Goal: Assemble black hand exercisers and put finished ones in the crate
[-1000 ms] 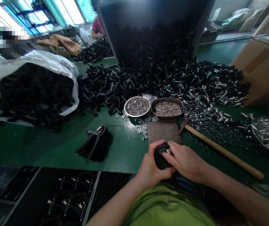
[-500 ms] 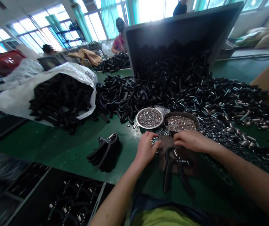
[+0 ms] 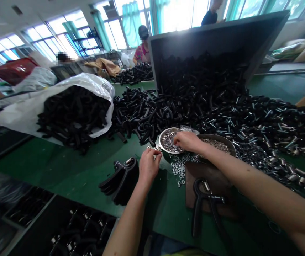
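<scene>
My right hand [image 3: 186, 140] reaches over the round metal bowl [image 3: 165, 146] of small silver parts, its fingers curled into the contents. My left hand [image 3: 147, 166] hovers by the bowl's near-left rim, fingertips pinched together above loose nuts [image 3: 178, 168] scattered on the green table [image 3: 74, 167]; what it pinches is too small to name. A black hand gripper with a spring [image 3: 207, 204] lies on a brown pad [image 3: 216, 177] near me, untouched. An oval metal dish [image 3: 225, 142] of small parts stands right of the bowl.
A huge heap of black handles [image 3: 208, 92] spills from a tipped dark bin [image 3: 221, 35]. A white bag of black handles [image 3: 72, 113] lies left. A stack of assembled grippers [image 3: 120, 176] sits near my left hand. Springs and bolts [image 3: 275, 156] cover the right. Other people work at the back.
Both hands let go of the black hand gripper, which now lies on the brown pad. My right hand moved to the round bowl and my left to the loose nuts. The view tilted up.
</scene>
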The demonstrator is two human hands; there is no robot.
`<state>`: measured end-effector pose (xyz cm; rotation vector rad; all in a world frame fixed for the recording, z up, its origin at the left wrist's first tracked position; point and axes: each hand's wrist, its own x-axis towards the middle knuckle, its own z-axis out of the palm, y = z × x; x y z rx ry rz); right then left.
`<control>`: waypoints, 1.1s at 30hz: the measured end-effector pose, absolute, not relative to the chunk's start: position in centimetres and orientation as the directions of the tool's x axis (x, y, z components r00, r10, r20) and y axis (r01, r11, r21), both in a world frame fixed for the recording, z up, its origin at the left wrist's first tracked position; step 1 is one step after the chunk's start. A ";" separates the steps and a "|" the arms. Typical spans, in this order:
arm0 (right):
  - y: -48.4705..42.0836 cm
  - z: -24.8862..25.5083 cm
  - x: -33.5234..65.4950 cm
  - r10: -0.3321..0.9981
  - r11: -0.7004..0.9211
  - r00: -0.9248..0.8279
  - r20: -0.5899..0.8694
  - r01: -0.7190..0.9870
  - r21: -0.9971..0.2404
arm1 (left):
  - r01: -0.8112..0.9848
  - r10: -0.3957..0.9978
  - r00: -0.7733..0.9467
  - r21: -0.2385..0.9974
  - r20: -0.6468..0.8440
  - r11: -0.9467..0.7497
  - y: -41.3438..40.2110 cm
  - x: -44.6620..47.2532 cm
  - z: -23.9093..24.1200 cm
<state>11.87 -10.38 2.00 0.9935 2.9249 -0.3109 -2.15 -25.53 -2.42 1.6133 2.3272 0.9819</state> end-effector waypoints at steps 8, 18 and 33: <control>-11.8 2.6 9.1 0.518 0.830 -0.837 -0.176 0.542 -0.134 | 0.755 0.874 -0.427 0.623 0.232 0.204 -25.2 -2.3 -2.7; -9.4 2.9 10.9 0.607 0.787 -0.788 -0.100 0.614 -0.062 | 0.760 0.858 -0.434 0.623 0.276 0.184 -23.7 -3.1 -2.0; -5.6 0.7 12.7 0.771 0.634 -0.637 -0.001 0.768 -0.086 | 0.936 0.948 -0.268 0.280 0.174 0.214 -12.0 -2.7 -0.9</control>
